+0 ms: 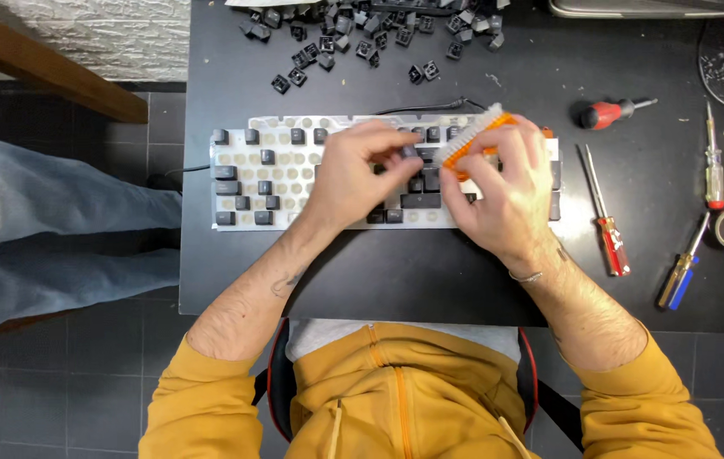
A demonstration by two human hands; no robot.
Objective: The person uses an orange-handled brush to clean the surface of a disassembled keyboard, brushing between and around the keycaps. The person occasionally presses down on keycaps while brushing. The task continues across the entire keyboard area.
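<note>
Head view, right hand [502,191] gripping orange brush [474,140], left hand [353,174] on keyboard [251,183]

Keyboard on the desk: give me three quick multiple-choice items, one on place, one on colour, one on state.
1. Where is the keycap pile?
A. Beyond the keyboard
B. On the floor
C. On the person's lap

2. What colour is the brush body?
A. Blue
B. Orange
C. Green

3. What state is the keyboard in?
A. All keys on
B. Many keys off
C. Under a cover

Answers:
1 A, the loose caps lie at the desk's far edge.
2 B, the right hand holds an orange brush with white bristles.
3 B, the left half shows mostly bare sockets; the left hand pinches a keycap.
</note>
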